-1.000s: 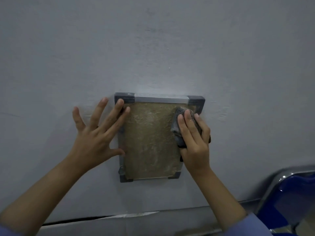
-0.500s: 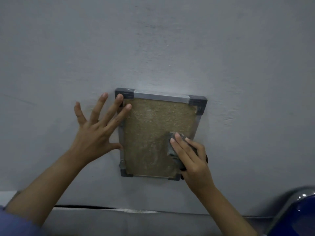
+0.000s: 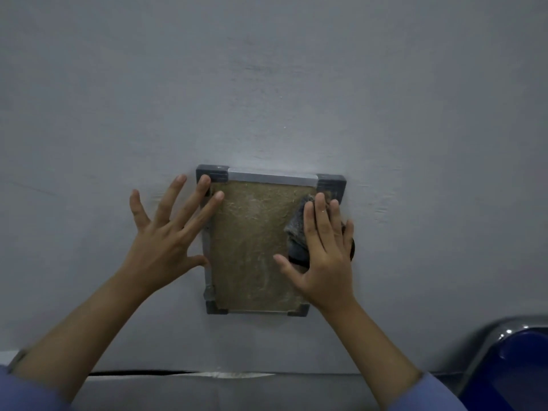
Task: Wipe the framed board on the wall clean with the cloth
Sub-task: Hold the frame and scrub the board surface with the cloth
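A small framed board (image 3: 252,241) with a brown fibrous face and grey frame with dark corner pieces hangs on the pale wall. My left hand (image 3: 166,235) lies flat with spread fingers against the wall, its fingertips on the frame's upper left corner. My right hand (image 3: 323,256) presses a dark grey cloth (image 3: 296,232) against the board's upper right area with straight fingers; most of the cloth is hidden under the palm.
The pale grey wall (image 3: 267,84) fills the view. A blue chair with a metal frame (image 3: 510,360) stands at the lower right. A dark gap (image 3: 133,373) runs along a ledge below the board.
My right hand slid the cloth from the board's top right down to the lower right, then back up to the upper right. The left hand stayed on the frame's left side.
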The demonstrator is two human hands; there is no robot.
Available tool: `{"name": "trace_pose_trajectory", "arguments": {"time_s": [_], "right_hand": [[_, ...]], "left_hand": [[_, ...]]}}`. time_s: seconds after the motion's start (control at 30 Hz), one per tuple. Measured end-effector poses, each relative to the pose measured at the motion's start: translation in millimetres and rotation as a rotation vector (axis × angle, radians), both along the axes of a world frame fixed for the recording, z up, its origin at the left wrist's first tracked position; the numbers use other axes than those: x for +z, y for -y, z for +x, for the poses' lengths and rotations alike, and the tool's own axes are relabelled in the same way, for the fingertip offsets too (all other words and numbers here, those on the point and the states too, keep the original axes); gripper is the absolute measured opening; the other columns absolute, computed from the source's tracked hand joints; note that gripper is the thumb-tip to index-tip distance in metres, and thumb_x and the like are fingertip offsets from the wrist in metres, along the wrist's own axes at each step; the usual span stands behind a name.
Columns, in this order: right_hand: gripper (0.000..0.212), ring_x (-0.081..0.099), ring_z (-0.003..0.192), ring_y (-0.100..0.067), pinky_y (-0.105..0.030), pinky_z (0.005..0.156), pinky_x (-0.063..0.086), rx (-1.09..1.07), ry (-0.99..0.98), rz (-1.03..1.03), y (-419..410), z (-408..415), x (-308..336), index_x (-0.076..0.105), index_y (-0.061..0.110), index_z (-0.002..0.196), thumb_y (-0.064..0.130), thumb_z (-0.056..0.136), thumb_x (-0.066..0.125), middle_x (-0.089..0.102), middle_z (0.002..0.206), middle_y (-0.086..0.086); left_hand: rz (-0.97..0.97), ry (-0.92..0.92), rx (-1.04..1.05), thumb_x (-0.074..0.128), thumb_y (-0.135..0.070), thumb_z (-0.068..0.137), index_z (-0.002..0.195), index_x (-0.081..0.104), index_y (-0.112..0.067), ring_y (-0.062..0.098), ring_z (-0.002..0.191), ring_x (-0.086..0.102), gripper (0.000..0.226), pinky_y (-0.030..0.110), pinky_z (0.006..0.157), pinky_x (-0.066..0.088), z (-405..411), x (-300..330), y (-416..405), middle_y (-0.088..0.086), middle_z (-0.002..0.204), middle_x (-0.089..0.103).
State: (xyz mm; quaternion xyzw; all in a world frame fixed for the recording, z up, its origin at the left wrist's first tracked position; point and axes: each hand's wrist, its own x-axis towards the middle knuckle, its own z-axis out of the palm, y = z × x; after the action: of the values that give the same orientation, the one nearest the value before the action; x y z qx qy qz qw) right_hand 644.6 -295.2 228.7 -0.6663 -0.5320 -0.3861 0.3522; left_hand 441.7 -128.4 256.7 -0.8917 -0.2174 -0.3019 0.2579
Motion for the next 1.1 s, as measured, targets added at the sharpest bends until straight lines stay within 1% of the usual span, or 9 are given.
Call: {"name": "trace_pose_trajectory", "arguments": {"time_s": [0.1,0.23,0.33,0.43,0.53,0.6,0.7,0.9,1.1], "right_hand": [[0.068,0.031,0.135,-0.029,-0.055,0.109,0.026,-0.075,0.072,0.103,-10.4,1.8,-4.5,0.038,0.0,0.136,0.048,0.091,0.055,0.036,0.143,-0.016],[0.056,0.023,0.141,-0.02,-0.051,0.106,0.034,-0.081,0.142,0.178,-17.8,12.6,-12.1,0.043,0.001,0.132,0.008,0.083,0.07,0.042,0.138,-0.013],[0.05,0.02,0.143,-0.016,-0.05,0.104,0.036,-0.05,0.152,0.175,-14.6,12.0,-26.1,0.049,0.003,0.128,-0.012,0.081,0.054,0.045,0.135,-0.011],[0.038,0.018,0.143,-0.014,-0.047,0.107,0.034,-0.01,0.143,0.082,-3.6,5.1,-41.6,0.05,0.004,0.127,-0.007,0.091,0.048,0.048,0.133,-0.01],[0.052,0.03,0.138,-0.021,-0.048,0.106,0.036,0.045,0.073,0.009,11.2,-4.4,-41.2,0.048,0.003,0.128,-0.015,0.081,0.06,0.046,0.135,-0.013],[0.052,0.037,0.133,-0.026,-0.048,0.107,0.037,0.097,0.034,0.045,17.6,-10.2,-29.4,0.047,0.001,0.129,-0.019,0.082,0.054,0.046,0.136,-0.016],[0.034,0.04,0.131,-0.031,-0.05,0.106,0.039,0.13,0.072,0.142,16.4,-8.4,2.7,0.047,-0.002,0.128,-0.008,0.095,0.042,0.048,0.134,-0.02],[0.045,0.051,0.12,-0.037,-0.049,0.102,0.042,0.015,0.154,0.151,-0.9,7.4,20.4,0.056,-0.002,0.12,-0.018,0.079,0.063,0.059,0.123,-0.023],[0.029,0.056,0.116,-0.031,-0.042,0.1,0.046,0.015,0.191,0.102,-0.1,4.2,-24.6,0.057,0.003,0.12,-0.003,0.099,0.037,0.059,0.123,-0.016]], "left_hand": [[0.03,-0.003,-0.004,0.089,-0.057,0.038,0.153,0.004,-0.026,0.029,0.146,0.002,0.145,0.077,0.097,0.005,-0.9,-0.6,-3.7,0.0,0.161,-0.005],[0.067,0.001,-0.013,0.086,-0.06,0.042,0.153,0.006,-0.025,0.03,0.146,0.002,0.142,0.077,0.096,0.007,-0.2,-2.0,-9.0,0.001,0.161,-0.002],[0.063,0.004,-0.016,0.086,-0.06,0.042,0.153,0.005,-0.024,0.029,0.147,0.0,0.142,0.077,0.096,0.007,0.6,-2.4,-10.5,0.001,0.161,-0.003],[0.059,0.005,-0.011,0.086,-0.06,0.042,0.153,0.005,-0.023,0.029,0.147,-0.001,0.142,0.077,0.096,0.007,-0.2,-2.2,-10.3,0.0,0.161,-0.003],[0.062,-0.003,-0.012,0.086,-0.061,0.042,0.153,0.004,-0.023,0.029,0.147,-0.001,0.143,0.078,0.095,0.008,-1.8,-1.2,-10.0,0.0,0.161,-0.004],[0.071,-0.003,-0.016,0.085,-0.062,0.042,0.153,0.005,-0.022,0.029,0.147,-0.001,0.143,0.078,0.095,0.009,-2.5,-1.0,-10.6,0.001,0.161,-0.003],[0.081,0.007,-0.05,0.085,-0.062,0.043,0.153,0.006,-0.022,0.029,0.147,-0.004,0.142,0.076,0.097,0.007,-2.8,-1.6,-12.8,0.003,0.161,-0.003],[0.028,0.02,-0.035,0.084,-0.064,0.043,0.153,0.005,-0.016,0.027,0.147,-0.006,0.144,0.059,0.107,-0.017,-3.1,-0.8,-16.8,0.0,0.161,-0.004],[0.005,0.029,-0.049,0.084,-0.062,0.042,0.153,0.004,-0.018,0.029,0.147,-0.003,0.144,0.061,0.106,-0.016,-1.0,-3.1,-18.3,-0.002,0.161,-0.004]]}}
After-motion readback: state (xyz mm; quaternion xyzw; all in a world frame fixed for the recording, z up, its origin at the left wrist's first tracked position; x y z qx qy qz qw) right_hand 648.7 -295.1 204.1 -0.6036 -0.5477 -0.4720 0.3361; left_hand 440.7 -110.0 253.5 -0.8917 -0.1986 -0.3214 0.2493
